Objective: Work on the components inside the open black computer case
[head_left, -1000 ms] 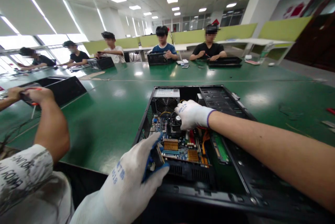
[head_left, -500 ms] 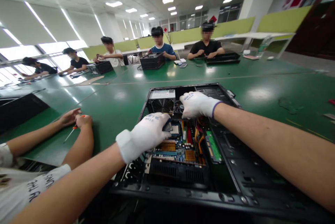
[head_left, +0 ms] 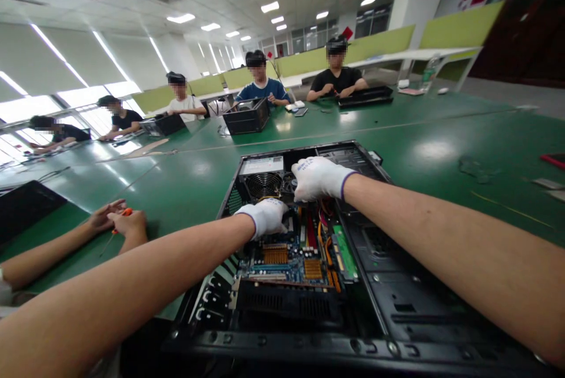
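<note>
Both arms (head_left: 145, 278) outstretched, fingers (head_left: 302, 189) curled downward

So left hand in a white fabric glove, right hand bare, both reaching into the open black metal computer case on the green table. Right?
Not quite: the right hand isn't bare. The head view shows it in a white fabric glove too. The left hand, open black metal computer case and green table are as you say.

Centre: gloved left hand (head_left: 266, 217) and right hand (head_left: 320, 179) in open case (head_left: 309, 340), right just beside fan (head_left: 289, 183). Lower left: co-worker's hand (head_left: 132, 225) gripping screwdriver (head_left: 128, 212).
</note>
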Available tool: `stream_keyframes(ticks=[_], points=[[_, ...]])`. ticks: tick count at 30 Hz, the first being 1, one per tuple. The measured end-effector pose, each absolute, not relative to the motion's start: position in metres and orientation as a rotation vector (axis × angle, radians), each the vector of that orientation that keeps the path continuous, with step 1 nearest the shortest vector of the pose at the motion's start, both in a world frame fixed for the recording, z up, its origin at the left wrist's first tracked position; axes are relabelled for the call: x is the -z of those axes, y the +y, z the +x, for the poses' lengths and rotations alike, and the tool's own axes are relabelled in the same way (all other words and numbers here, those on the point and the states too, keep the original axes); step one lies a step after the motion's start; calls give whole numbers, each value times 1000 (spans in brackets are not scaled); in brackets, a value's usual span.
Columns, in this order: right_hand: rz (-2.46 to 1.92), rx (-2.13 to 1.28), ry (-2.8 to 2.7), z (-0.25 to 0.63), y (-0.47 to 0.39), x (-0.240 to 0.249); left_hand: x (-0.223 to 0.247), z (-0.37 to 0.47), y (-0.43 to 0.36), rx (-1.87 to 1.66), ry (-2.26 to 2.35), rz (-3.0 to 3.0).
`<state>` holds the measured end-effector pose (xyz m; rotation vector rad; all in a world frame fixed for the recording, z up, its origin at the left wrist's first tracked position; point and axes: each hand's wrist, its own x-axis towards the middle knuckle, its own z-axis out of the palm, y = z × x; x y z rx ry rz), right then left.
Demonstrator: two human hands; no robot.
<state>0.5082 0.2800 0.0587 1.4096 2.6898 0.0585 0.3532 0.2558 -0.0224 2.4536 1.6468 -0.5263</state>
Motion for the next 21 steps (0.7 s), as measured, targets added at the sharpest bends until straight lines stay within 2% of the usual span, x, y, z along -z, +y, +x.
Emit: stream_keyframes(ticks=[9, 21], points=[[1411, -41, 2678, 508, 279, -58, 39, 347, 262, 509, 1605, 2527], [1391, -23, 2687, 508, 279, -59, 31, 354, 257, 577, 1603, 2557]])
